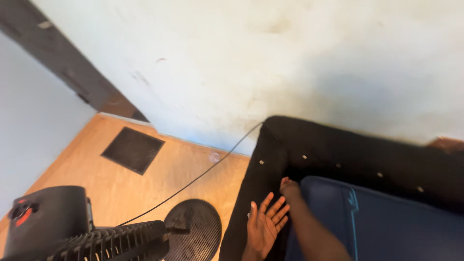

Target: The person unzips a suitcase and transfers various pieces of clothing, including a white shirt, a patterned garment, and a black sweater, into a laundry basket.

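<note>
My left hand (265, 223) is spread open, palm showing, with a ring on one finger. It rests against the side of a black studded bed frame (270, 159). My right hand (290, 186) reaches further, to the corner where a dark blue mattress (386, 222) meets the frame. Its fingers are bunched and pushed into that gap, and I cannot see whether they grip anything. My right forearm lies along the mattress's left edge.
A black stand fan (111, 241) lies tilted at lower left, its round base (193, 229) on the wooden floor (121, 188). A thin black cord (203, 171) runs from it to the frame's corner. A dark floor vent (133, 150) sits near the white wall (270, 63).
</note>
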